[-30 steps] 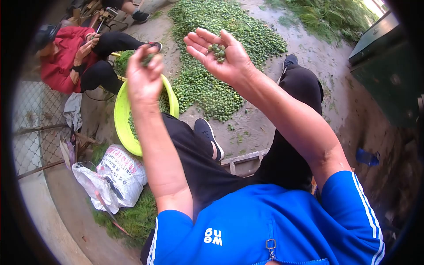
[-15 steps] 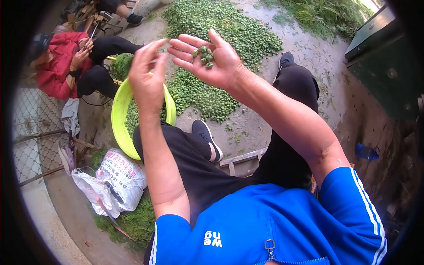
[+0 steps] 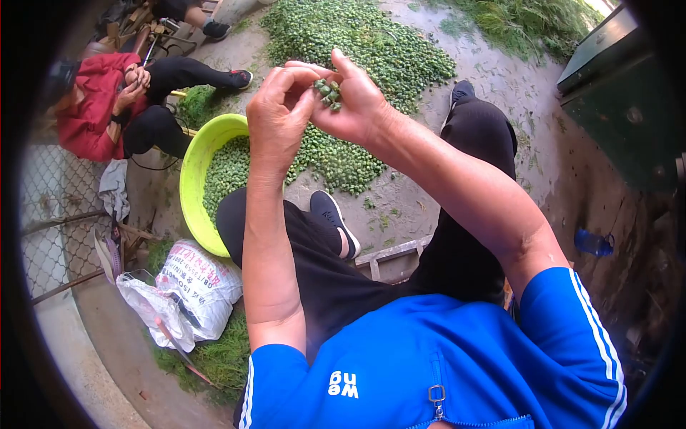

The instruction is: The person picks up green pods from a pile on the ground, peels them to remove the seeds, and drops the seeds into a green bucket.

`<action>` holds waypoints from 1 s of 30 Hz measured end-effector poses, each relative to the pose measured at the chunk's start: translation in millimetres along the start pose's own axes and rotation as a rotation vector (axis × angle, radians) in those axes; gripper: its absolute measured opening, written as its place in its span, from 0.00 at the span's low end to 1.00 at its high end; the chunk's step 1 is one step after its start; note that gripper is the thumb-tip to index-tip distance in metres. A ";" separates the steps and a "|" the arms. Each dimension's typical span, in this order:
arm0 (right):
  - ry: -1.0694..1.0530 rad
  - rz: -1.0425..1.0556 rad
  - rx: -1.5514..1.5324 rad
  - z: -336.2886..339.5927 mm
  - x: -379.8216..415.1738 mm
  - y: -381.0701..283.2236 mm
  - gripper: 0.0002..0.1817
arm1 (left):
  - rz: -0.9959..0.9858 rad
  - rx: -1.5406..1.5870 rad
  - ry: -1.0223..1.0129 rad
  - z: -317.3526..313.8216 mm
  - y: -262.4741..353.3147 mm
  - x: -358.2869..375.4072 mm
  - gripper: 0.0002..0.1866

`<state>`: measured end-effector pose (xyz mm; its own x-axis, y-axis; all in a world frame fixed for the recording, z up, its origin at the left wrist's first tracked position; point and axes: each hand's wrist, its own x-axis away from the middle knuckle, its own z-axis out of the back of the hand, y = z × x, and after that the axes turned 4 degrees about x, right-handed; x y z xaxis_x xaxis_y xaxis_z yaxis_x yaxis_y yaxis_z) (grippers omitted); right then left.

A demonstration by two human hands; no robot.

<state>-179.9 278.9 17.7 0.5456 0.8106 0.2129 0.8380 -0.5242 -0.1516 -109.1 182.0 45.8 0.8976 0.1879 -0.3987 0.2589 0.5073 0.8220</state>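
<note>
My right hand (image 3: pixel 357 104) is turned palm up and slightly cupped, with its thumb pointing away. Several small green cones (image 3: pixel 329 95), round and knobbly, rest in it. Over its fingers, my left hand (image 3: pixel 277 111) is bent with thumb and fingers close together, right at the edge of the cones. Whatever sits between those left fingertips is hidden. Beneath the left hand stands a yellow-green tub (image 3: pixel 191 182), partly filled with more green cones (image 3: pixel 227 171).
A large heap of green cones (image 3: pixel 343 36) covers the ground ahead. Leafy green branches (image 3: pixel 514 25) lie behind it. A person in red (image 3: pixel 100 107) sits at the left. Near my left leg is a white printed sack (image 3: pixel 200 286). A dark green cabinet (image 3: pixel 629 114) stands at right.
My left hand has moved right, from apart to the fingers of my right hand, and its fingers have closed in. The right hand is more cupped. The seated person's foot has come into view.
</note>
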 end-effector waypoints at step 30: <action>0.070 -0.088 0.236 5.5 -2.6 -1.7 0.15 | 0.241 0.419 0.327 2.9 -15.0 -3.0 0.07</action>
<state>-182.8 279.1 12.1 0.4768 0.8262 0.3000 0.8611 -0.3704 -0.3483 -114.7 171.4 35.9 0.8089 0.5408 -0.2308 0.2398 0.0549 0.9693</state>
